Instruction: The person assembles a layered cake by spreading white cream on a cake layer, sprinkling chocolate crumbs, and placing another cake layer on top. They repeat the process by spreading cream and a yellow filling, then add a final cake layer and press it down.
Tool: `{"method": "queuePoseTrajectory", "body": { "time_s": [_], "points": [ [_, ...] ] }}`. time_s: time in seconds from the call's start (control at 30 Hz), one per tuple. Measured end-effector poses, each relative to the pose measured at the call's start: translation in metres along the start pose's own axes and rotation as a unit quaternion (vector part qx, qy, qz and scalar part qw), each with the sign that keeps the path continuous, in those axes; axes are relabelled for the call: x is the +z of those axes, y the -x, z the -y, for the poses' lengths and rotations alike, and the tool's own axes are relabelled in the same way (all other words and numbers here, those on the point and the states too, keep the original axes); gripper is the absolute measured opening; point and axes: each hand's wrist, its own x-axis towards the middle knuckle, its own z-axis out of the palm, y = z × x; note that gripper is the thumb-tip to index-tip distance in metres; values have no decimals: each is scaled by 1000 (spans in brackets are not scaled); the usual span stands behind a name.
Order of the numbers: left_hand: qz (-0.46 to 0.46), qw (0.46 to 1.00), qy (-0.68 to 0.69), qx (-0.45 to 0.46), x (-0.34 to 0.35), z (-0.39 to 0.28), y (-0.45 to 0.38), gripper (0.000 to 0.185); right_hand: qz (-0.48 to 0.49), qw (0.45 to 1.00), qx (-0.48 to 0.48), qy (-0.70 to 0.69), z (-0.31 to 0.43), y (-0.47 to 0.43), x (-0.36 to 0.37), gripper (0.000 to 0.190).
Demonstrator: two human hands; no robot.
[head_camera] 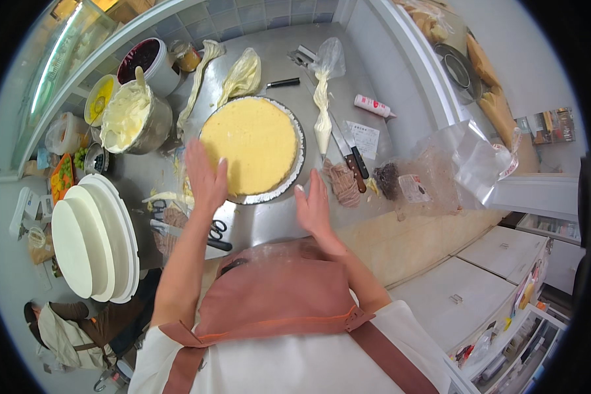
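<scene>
A round yellow sponge cake layer (248, 145) lies on a white-edged round board in the middle of the steel worktop. My left hand (206, 177), fingers extended, is at the left edge of the sponge and holds nothing. Just off the lower right side of the board, my right hand (312, 204) is empty with thumb and fingers apart. A piping bag of cream (322, 111) lies right of the cake. Beyond the cake lies a crumpled cream-smeared bag (242, 74), near a black-handled tool (283, 83). Knives with a wooden handle (355, 173) and a black handle (360, 162) rest further right.
A tub of cream (128, 118), a bucket of dark red filling (145, 61) and a yellow-filled tub (101, 98) stand at left. Nearer are stacked white cake forms (86, 241) and scissors (217, 229). A crumpled cloth (343, 183) and plastic bag (433, 172) lie right. Another person (74, 330) is lower left.
</scene>
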Motion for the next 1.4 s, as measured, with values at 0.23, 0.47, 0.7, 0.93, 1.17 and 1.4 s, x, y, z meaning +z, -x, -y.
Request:
{"method": "queuePoseTrajectory", "body": {
  "time_s": [0.23, 0.47, 0.7, 0.93, 1.17, 1.4],
  "points": [
    [165, 961, -115, 190, 5, -42, -38, 94, 16, 941, 144, -304, -3, -11, 35, 65],
    [209, 936, -104, 262, -2, -37, -53, 94, 157, 790, 290, -517, -1, -2, 24, 61],
    [195, 958, -62, 202, 11, -70, -63, 97, 243, 897, 229, -290, -27, 9, -6, 62],
    [175, 967, -110, 147, 43, -105, -60, 94, 43, 939, 196, -279, -58, -30, -30, 48],
    [268, 929, -72, 246, 20, -85, -60, 91, 57, 964, 156, 210, -30, -85, -88, 43],
    [154, 959, 120, 203, -13, -82, -18, 83, 87, 937, 93, 324, -92, -64, -67, 30]
  ]
}}
